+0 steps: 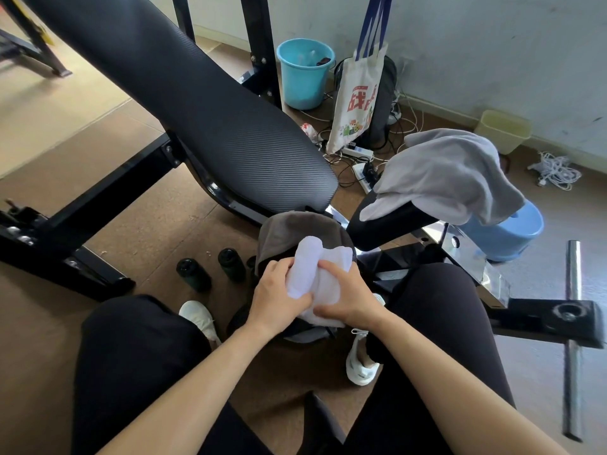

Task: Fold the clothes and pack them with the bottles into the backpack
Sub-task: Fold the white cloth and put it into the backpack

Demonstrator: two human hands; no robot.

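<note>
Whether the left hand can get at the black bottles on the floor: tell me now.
Probably yes, once it lets go. The left hand grips the white garment over the backpack, but the black bottles stand on open floor just left of it, nothing between.

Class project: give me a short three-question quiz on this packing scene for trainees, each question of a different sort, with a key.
1. True or false: the left hand and the right hand both grip the white cloth over the backpack.
2. Where is the grey garment? A. In a bucket. B. Draped over the black seat pad. C. Inside the backpack.
3. Fill in: the black bottles stand on the floor to the person's ____ of the backpack.

Key: 1 true; 2 B; 3 left.
</note>
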